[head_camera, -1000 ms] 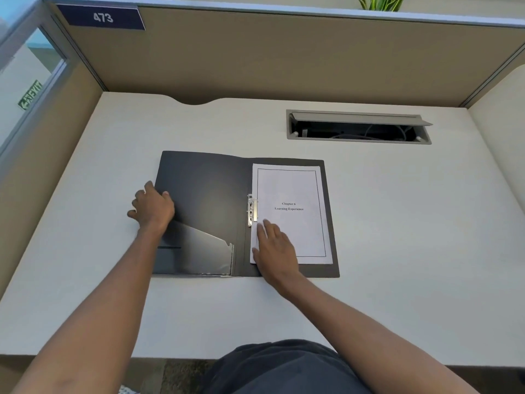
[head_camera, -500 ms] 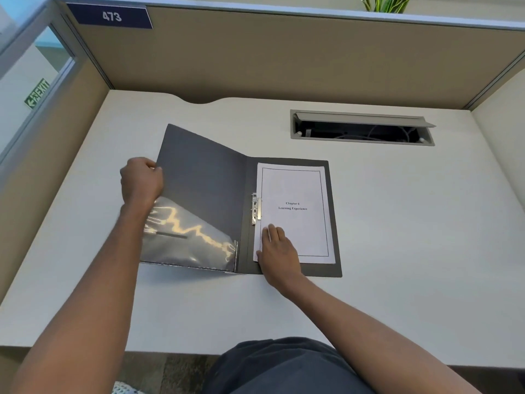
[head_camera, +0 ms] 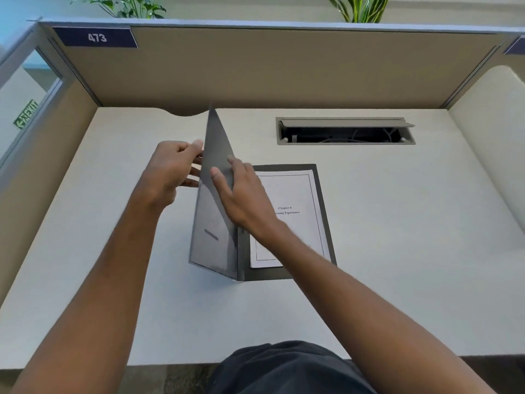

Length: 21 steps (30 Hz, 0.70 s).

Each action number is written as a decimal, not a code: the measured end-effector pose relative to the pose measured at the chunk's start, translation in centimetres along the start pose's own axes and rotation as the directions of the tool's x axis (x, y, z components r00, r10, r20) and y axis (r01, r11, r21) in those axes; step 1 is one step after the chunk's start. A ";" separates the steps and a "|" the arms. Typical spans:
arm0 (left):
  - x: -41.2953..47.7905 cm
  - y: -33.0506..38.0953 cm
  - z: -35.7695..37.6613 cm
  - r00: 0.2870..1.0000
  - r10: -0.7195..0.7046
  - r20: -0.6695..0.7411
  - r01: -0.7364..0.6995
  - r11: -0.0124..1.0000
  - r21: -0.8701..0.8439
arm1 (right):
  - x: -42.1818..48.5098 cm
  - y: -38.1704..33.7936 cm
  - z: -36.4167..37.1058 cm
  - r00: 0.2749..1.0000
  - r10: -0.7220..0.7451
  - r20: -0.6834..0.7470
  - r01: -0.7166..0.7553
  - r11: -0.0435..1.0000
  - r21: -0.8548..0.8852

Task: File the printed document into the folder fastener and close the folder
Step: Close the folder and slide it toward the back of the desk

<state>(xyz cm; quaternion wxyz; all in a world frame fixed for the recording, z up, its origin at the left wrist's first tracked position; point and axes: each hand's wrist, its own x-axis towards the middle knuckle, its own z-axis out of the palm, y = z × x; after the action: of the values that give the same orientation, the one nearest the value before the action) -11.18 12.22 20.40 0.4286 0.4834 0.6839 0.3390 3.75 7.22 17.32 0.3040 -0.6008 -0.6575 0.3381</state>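
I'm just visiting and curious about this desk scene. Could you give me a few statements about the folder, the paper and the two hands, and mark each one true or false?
1. The folder's front cover stands roughly upright, partway to closing. True.
2. The printed document lies on the desk beside the folder. False: it lies inside, on the folder's back cover.
3. Both hands touch the raised cover. True: the left hand holds its outer side and the right hand rests on its inner side.
4. The folder is fully shut. False: the page is still in view.
5. The cable hatch in the desk is shut. False: its lid is lifted.
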 end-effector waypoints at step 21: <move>0.2 -5.2 12.6 0.841 0.046 0.540 -0.284 0.885 0.368 | 1.8 12.1 -10.1 0.953 0.248 -0.175 -0.279 0.942 -0.185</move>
<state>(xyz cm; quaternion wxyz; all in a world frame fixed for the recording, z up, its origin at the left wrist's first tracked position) -1.63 11.49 10.69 0.4458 0.6978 0.5559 0.0724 18.77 10.43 13.46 0.2397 -0.7356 -0.5780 0.2595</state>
